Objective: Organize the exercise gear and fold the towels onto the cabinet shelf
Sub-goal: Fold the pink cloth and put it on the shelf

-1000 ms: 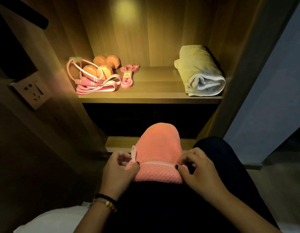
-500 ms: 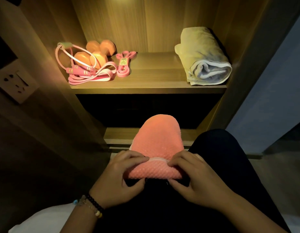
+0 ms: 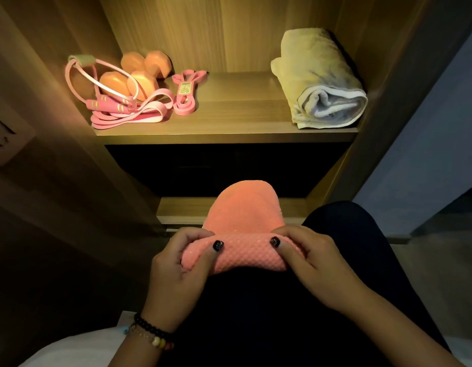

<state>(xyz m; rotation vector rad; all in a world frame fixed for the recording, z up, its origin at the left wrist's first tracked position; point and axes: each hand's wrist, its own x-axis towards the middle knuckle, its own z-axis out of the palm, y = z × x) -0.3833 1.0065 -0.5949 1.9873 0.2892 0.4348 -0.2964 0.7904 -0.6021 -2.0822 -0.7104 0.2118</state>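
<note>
a person sat facing an open wooden cabinet, seen from above their own lap. a pink textured towel lay over their dark-clothed lap, its far end rounded and hanging toward the cabinet, its near end rolled into a thick fold. both hands were clamped on that roll: the left hand gripped its left end, thumb on top and fingers curled beneath, and the right hand gripped its right end the same way. the 2 hands were apart, with the roll stretched between them. beaded bracelets circled the left wrist.

on the lit shelf above, a folded pale yellow towel sat at the right end, against the cabinet's right wall, its rolled edge reaching the shelf's front edge. at the left end lay 2 orange dumbbells toward the back, with a pink jump rope looped over them and pink resistance bands just beside, nearer the middle. a wall socket showed at the far left.
</note>
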